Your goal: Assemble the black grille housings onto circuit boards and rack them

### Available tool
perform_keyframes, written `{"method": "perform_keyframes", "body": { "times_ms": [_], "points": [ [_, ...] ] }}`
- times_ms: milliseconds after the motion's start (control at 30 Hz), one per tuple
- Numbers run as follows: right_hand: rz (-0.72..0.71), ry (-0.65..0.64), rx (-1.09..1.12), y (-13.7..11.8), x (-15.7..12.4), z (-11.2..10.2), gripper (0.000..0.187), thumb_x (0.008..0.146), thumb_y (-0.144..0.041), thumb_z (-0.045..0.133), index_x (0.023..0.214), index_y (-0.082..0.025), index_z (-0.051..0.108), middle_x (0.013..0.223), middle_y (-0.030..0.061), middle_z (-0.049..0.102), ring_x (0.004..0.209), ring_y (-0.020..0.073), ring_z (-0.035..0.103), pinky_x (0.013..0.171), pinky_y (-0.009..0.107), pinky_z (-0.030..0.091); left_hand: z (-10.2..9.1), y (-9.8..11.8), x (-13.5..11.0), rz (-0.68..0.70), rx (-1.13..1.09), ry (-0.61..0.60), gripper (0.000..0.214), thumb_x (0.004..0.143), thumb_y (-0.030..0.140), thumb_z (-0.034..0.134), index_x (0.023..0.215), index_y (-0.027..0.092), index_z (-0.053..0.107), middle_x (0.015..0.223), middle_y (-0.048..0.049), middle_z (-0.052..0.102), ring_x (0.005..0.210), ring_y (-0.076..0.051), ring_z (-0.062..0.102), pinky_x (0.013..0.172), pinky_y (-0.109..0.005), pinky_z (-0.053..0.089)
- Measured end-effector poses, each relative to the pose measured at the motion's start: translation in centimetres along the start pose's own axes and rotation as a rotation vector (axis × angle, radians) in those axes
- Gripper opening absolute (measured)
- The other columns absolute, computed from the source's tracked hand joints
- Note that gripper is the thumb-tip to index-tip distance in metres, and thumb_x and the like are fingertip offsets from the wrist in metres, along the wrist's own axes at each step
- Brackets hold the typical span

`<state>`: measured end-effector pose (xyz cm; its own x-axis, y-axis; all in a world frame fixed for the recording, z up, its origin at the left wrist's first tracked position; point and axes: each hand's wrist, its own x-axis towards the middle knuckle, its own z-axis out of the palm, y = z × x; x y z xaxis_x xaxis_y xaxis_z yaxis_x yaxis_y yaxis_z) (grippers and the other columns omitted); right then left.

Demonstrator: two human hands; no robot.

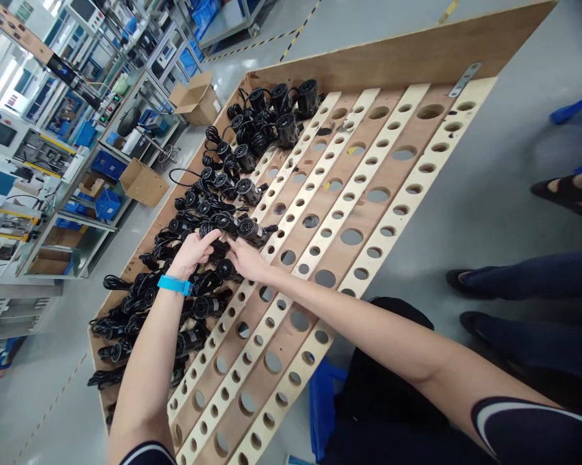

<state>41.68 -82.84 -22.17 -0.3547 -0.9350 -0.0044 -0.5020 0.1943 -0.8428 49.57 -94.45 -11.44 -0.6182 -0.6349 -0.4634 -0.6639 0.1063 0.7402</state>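
In the head view, my left hand [194, 250], below a blue wristband [174, 285], reaches into rows of black units with coiled cables. Its thumb and fingers are closed at a black coiled cable [206, 229]. Close by on the right, my right hand [246, 258] has its fingers pinched together among the same black parts. What its fingertips grip is partly hidden. Just above it lies a black cylindrical motor-like unit [252, 230] with a vented end. Similar black units [247, 190] stand or lean in the wooden rack [368, 197], their cables bundled toward its left side.
A raised wooden wall [392, 48] bounds the rack's far side, and pale strips with round holes cross it. Cardboard boxes [196, 98] and workbenches [101, 161] stand beyond on the left. At the right are other people's legs [537, 278] and shoes.
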Motion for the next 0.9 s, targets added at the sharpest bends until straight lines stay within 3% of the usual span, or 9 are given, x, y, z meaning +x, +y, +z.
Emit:
{"method": "perform_keyframes", "body": {
  "times_ms": [200,333,700,800,900],
  "points": [
    [0.05,-0.033,0.019,1.2,0.6,0.7,0.037,0.106,-0.02,0.04,0.139,-0.01,0.055,0.126,0.0171,0.065,0.116,0.0243,0.064,0.105,0.038,0.048,1.6,-1.4,1.2,-0.023,-0.005,0.033,0.042,0.087,0.056,0.071,0.08,0.018,0.054,0.05,0.0083,0.045,0.033,-0.002,0.03,0.036,-0.017,0.017],
    [0.047,-0.059,0.01,1.4,0.8,0.8,0.034,0.103,-0.035,0.058,0.132,-0.017,0.06,0.127,0.0106,0.065,0.11,0.0237,0.066,0.097,0.046,0.055,1.6,-1.4,1.5,0.009,0.027,0.05,0.037,0.089,0.045,0.073,0.077,0.018,0.05,0.052,0.0051,0.054,0.035,-0.003,0.038,0.036,-0.016,0.023],
    [-0.013,-0.143,-0.031,2.1,2.0,1.0,0.034,0.1,-0.037,0.064,0.128,-0.017,0.062,0.128,0.0102,0.064,0.108,0.0231,0.067,0.092,0.044,0.059,1.8,-1.3,2.3,0.015,0.168,0.043,0.034,0.096,0.042,0.065,0.079,0.019,0.048,0.056,0.0041,0.058,0.036,-0.004,0.041,0.038,-0.017,0.027],
    [-0.028,-0.102,-0.057,2.1,1.7,1.4,0.033,0.1,-0.037,0.065,0.126,-0.017,0.063,0.128,0.0101,0.065,0.108,0.023,0.067,0.092,0.044,0.059,2.3,-1.7,2.5,0.0,0.248,0.033,0.03,0.099,0.04,0.06,0.08,0.019,0.048,0.059,0.0016,0.061,0.038,-0.005,0.044,0.04,-0.018,0.031],
    [-0.058,0.004,-0.077,1.7,0.0,1.2,0.023,0.101,-0.023,0.059,0.12,-0.014,0.066,0.117,0.0113,0.067,0.106,0.0229,0.065,0.095,0.042,0.055,2.3,-1.7,2.4,-0.003,0.37,0.051,0.032,0.097,0.041,0.063,0.077,0.019,0.05,0.056,0.0005,0.061,0.038,-0.007,0.043,0.041,-0.02,0.03]
  ]
}}
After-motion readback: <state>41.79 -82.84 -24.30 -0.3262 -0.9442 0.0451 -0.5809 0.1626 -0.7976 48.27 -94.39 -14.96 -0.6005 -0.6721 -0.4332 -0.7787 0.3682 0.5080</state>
